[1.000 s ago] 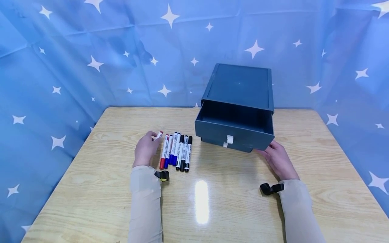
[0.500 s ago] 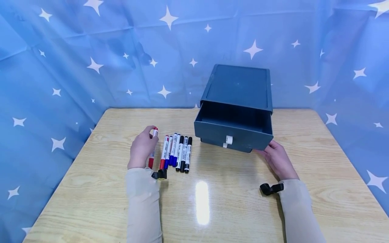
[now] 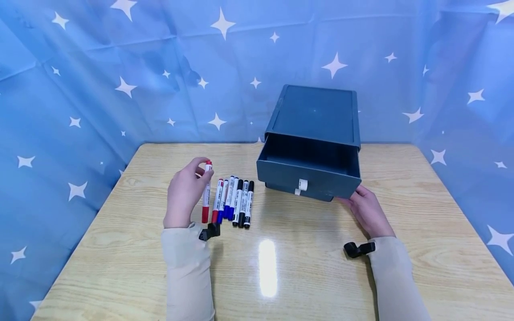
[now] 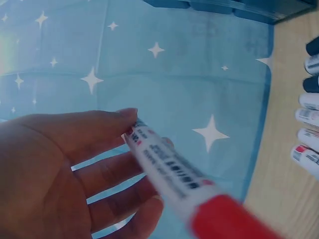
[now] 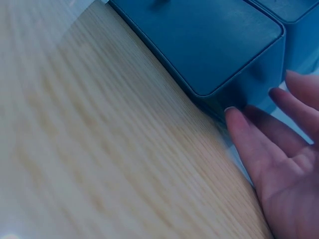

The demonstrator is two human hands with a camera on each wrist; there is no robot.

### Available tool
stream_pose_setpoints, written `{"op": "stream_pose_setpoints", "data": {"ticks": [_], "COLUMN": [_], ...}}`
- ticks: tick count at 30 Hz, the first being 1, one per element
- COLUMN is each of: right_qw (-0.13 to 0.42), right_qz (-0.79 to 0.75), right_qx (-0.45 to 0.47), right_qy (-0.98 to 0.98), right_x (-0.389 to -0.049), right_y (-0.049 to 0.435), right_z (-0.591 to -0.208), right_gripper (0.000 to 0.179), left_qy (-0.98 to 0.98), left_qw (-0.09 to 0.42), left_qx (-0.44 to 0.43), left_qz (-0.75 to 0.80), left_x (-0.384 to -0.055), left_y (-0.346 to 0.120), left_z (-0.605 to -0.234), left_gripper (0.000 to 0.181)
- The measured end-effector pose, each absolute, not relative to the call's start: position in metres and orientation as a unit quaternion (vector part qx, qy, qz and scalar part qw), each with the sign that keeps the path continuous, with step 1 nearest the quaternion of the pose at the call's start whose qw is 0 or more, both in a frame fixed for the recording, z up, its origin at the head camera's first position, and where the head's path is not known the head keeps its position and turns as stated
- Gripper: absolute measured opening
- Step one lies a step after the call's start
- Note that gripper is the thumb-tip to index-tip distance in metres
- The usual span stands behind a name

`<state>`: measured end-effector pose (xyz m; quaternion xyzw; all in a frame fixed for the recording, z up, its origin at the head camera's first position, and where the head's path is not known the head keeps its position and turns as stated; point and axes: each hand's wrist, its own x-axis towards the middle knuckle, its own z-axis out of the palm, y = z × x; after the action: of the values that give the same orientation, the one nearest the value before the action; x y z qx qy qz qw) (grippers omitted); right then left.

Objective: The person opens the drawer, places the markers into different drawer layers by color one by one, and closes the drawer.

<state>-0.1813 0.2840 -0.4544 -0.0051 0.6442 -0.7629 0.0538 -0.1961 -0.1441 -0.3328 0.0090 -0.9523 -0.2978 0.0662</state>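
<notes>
My left hand (image 3: 182, 194) pinches a red-capped marker (image 3: 206, 192) near its far end. The white barrel points red cap downward in the head view; close up in the left wrist view, the marker (image 4: 172, 172) sits between thumb and fingertips. To its right, several markers (image 3: 239, 200) with red, blue and black caps lie side by side on the table. A dark blue drawer box (image 3: 317, 111) stands at the back right, its upper drawer (image 3: 281, 172) pulled out. My right hand (image 3: 370, 213) touches the box's lower right side with fairly straight fingers, as the right wrist view confirms.
The wooden table (image 3: 305, 276) ends at the back against a blue curtain (image 3: 172, 53) with white stars. A white tab (image 3: 303, 184) sticks out from the drawer front. Light glares on the table between the arms.
The left hand has drawn the red-capped marker away from the row, first left, then lifted it slightly with its upper end raised. The right hand and drawer box stay put.
</notes>
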Motion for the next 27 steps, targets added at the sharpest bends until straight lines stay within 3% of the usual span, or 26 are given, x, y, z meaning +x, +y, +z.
{"op": "stream_pose_setpoints", "data": {"ticks": [8,16,27], "right_qw": [0.059,0.068,0.073], "right_qz": [-0.736,-0.708,-0.711], "right_qx": [0.006,0.004,0.005], "right_qy": [0.674,0.703,0.699], "right_x": [-0.181,-0.181,-0.180], "right_y": [0.282,0.280,0.282], "right_z": [-0.452,-0.450,-0.450], "right_gripper": [0.049,0.051,0.053], "left_qy": [-0.949,-0.949,-0.937], "left_qw": [0.067,0.096,0.119], "left_qx": [0.009,-0.021,0.002], "left_qz": [-0.309,-0.300,-0.327], "left_x": [-0.191,-0.188,-0.186], "left_y": [-0.143,-0.139,-0.138], "left_z": [-0.322,-0.318,-0.315], "left_gripper": [0.038,0.023,0.026]}}
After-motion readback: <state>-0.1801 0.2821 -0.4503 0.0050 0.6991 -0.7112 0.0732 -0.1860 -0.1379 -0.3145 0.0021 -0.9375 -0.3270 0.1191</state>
